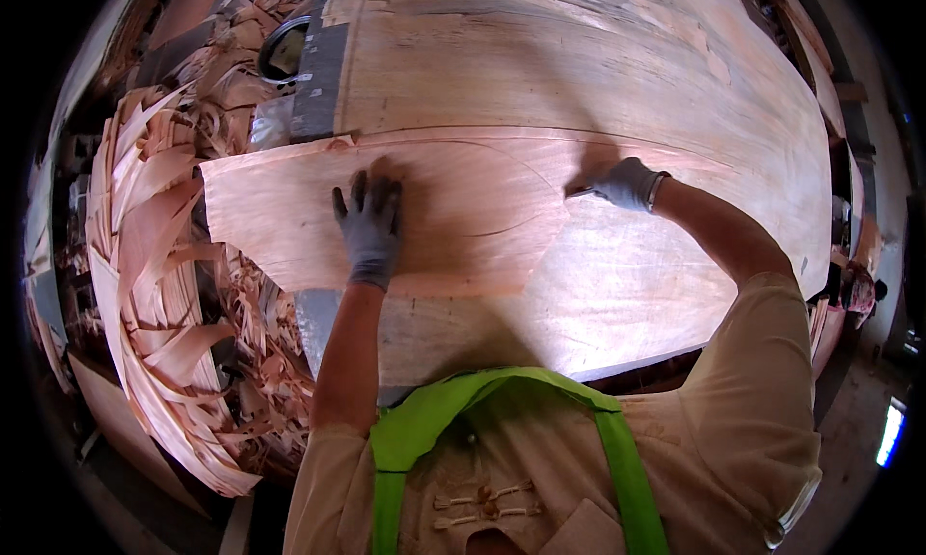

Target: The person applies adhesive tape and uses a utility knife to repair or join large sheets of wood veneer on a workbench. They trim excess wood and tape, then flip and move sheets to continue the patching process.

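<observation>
A thin, pinkish sheet of wood veneer (463,198) lies across a pale wooden table, its left end reaching past the table's edge. Flat on its left half rests my left hand (370,225), in a grey glove with dark fingertips, the fingers stretched out. My right hand (625,185), gloved in grey, is closed at the sheet's right end. From its fingers sticks a small knife-like tool (579,191), its tip at the veneer's edge; most of it is hidden. A faint curved line runs over the veneer near that end.
The pale table top (627,275) stretches to the far side, where a larger, worn wood sheet (540,54) lies. Left of the table, veneer strips and scraps (159,256) are heaped. A round dark-rimmed container (284,51) stands by the far left edge.
</observation>
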Demonstrator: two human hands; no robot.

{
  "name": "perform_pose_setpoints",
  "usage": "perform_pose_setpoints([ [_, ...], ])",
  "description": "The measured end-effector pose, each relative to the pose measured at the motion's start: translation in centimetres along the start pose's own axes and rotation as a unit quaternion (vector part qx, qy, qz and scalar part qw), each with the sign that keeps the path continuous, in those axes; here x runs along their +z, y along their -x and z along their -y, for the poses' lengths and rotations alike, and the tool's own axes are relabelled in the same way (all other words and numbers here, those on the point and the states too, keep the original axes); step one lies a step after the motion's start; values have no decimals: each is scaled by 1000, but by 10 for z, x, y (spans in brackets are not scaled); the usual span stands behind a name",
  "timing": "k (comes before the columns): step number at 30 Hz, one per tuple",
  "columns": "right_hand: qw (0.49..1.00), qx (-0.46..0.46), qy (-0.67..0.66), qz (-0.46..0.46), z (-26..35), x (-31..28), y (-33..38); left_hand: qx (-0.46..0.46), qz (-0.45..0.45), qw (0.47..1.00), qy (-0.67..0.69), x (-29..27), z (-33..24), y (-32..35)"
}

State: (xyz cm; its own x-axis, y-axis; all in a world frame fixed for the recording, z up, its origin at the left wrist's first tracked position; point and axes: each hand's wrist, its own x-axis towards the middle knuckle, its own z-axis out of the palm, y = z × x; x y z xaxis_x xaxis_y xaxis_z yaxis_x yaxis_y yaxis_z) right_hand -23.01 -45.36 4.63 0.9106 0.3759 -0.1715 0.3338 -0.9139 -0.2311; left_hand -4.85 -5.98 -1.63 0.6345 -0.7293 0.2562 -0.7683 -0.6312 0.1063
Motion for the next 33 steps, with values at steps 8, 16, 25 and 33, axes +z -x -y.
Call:
perform_pose_setpoints([
  [8,955,270,81,-88,-11,14,10,-15,42,998,33,6,4,2],
  [16,910,379,92,-143,-9,36,-21,47,39,997,55,5,8,-15],
  [25,897,409,-4,-170,11,23,-34,54,3,996,67,6,13,-13],
  [33,877,410,95,-233,18,-3,-29,41,33,997,51,11,11,-14],
])
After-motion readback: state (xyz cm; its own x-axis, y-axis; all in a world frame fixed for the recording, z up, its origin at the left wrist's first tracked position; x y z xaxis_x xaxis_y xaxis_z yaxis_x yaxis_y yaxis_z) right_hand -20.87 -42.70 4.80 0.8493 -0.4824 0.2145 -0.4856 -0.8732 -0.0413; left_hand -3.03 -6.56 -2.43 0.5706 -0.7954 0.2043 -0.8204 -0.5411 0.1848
